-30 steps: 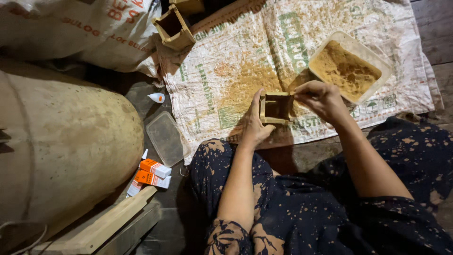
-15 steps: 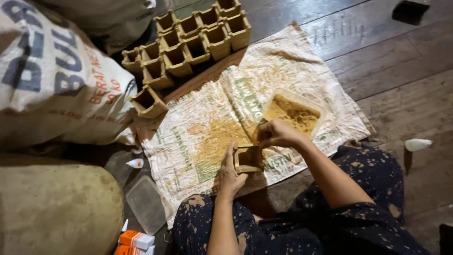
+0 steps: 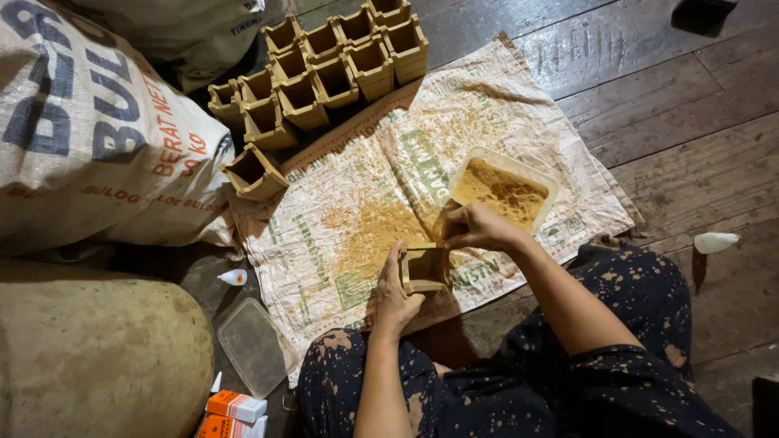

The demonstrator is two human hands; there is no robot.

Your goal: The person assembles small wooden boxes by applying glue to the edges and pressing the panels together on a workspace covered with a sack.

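Matt wooden box (image 3: 425,269), clear plastic tub (image 3: 505,190), woven sack mat (image 3: 389,211), rough floorboards (image 3: 673,105).

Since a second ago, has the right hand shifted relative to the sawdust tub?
No. The right hand stays at the near rim of the sawdust tub, above the small box; the camera moved instead.

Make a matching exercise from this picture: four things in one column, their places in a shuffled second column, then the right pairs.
Things
1. small square box
2. tub of brown powder
3. clear lid
4. group of square boxes

Places
A. on the floor by the person's left knee
B. at the far edge of the woven sack sheet
C. held by the left hand
D. beyond the right hand

Pairs: 1-C, 2-D, 3-A, 4-B
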